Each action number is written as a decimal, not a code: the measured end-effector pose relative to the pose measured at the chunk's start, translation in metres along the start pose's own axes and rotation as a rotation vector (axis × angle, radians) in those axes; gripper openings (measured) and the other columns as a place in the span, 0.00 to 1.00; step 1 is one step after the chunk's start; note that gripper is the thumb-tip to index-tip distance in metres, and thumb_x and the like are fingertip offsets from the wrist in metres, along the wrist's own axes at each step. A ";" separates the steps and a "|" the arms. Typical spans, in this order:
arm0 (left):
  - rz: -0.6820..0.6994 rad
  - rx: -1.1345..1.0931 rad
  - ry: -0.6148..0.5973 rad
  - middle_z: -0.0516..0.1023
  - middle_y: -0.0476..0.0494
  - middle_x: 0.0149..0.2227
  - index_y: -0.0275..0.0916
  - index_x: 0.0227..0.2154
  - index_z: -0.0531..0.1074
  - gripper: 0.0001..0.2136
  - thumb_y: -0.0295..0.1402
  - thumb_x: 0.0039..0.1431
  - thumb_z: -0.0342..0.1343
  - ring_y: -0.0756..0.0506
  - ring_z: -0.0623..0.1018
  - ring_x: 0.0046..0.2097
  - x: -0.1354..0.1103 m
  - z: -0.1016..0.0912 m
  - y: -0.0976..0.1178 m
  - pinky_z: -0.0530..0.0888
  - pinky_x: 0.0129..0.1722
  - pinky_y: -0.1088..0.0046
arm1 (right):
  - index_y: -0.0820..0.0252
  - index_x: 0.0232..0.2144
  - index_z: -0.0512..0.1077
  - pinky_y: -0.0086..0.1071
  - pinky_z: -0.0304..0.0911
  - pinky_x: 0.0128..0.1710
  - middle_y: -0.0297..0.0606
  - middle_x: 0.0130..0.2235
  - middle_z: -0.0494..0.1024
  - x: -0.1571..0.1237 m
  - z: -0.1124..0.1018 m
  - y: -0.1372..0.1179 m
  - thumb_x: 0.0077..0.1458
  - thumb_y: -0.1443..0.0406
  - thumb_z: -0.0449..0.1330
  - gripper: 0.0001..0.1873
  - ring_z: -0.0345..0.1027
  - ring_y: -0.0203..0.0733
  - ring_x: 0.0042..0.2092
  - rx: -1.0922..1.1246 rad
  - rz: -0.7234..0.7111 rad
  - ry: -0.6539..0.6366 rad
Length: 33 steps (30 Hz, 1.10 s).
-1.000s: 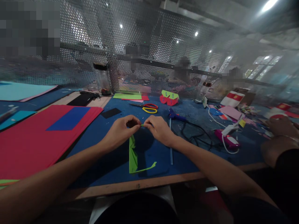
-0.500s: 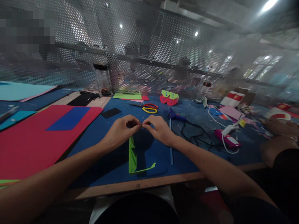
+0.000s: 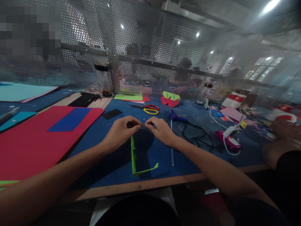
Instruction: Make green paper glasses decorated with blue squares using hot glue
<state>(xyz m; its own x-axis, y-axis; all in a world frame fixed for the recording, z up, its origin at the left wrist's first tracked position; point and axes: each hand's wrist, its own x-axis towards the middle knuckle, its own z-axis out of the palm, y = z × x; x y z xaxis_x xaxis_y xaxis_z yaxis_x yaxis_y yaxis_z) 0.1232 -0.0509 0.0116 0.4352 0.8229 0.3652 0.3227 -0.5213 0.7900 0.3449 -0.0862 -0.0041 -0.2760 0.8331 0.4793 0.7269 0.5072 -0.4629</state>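
Both hands pinch a green paper cutout [image 3: 133, 157] shaped like a glasses frame, seen nearly edge-on, with a thin arm sticking out at its lower end. My left hand [image 3: 122, 130] closes thumb and fingertips on its upper part. Fingertips of my right hand [image 3: 160, 128] pinch the far tip of a thin green strip, close beside the left fingertips. A short bit of green shows between the two pinches; the rest there is hidden by the fingers. Beyond the hands lie scissors [image 3: 150, 110] with red and yellow handles. A blue glue gun [image 3: 177, 117] rests right of them.
Red paper sheets [image 3: 30, 150] with a blue strip [image 3: 69, 120] cover the left side. Pink-and-green paper glasses [image 3: 170, 99] stand near the perforated screen [image 3: 150, 72]. A glue stick [image 3: 172, 147], black cable [image 3: 199, 139] and magenta device [image 3: 228, 141] lie rightward. Another person's hand [image 3: 285, 128] is far right.
The green cutout has turned more edge-on and shifted slightly right. My fingertips have moved slightly apart, showing a bit of green between them.
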 end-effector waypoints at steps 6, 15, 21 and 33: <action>-0.004 -0.022 -0.019 0.85 0.45 0.32 0.41 0.34 0.83 0.12 0.43 0.56 0.63 0.43 0.80 0.34 -0.001 0.000 0.000 0.72 0.35 0.67 | 0.57 0.41 0.76 0.36 0.63 0.51 0.39 0.42 0.84 0.001 0.001 0.000 0.73 0.66 0.61 0.05 0.76 0.44 0.45 -0.038 -0.034 -0.011; -0.029 -0.070 0.003 0.86 0.45 0.34 0.40 0.36 0.84 0.13 0.44 0.57 0.64 0.41 0.82 0.37 0.002 -0.001 -0.007 0.73 0.38 0.66 | 0.56 0.47 0.77 0.35 0.70 0.49 0.38 0.46 0.84 -0.001 -0.001 0.001 0.76 0.65 0.52 0.12 0.80 0.40 0.42 0.213 0.044 0.019; -0.046 -0.030 0.064 0.84 0.44 0.34 0.39 0.37 0.83 0.15 0.45 0.56 0.64 0.41 0.81 0.37 0.005 -0.006 -0.006 0.72 0.38 0.66 | 0.57 0.47 0.74 0.35 0.74 0.49 0.40 0.45 0.84 0.001 -0.001 0.005 0.74 0.63 0.54 0.09 0.81 0.41 0.45 0.390 0.086 0.136; -0.068 0.107 0.186 0.77 0.49 0.27 0.40 0.36 0.83 0.11 0.39 0.54 0.60 0.44 0.75 0.30 0.016 -0.018 -0.016 0.67 0.31 0.68 | 0.53 0.46 0.77 0.46 0.65 0.55 0.42 0.46 0.83 -0.010 -0.035 -0.035 0.77 0.62 0.55 0.10 0.76 0.49 0.51 -0.061 -0.266 0.398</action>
<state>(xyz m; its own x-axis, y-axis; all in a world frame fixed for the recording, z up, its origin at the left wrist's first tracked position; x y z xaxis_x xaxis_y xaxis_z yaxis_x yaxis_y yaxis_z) 0.1099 -0.0252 0.0135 0.2501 0.8795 0.4048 0.4377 -0.4757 0.7630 0.3449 -0.1200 0.0334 -0.2034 0.5211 0.8289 0.7027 0.6672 -0.2470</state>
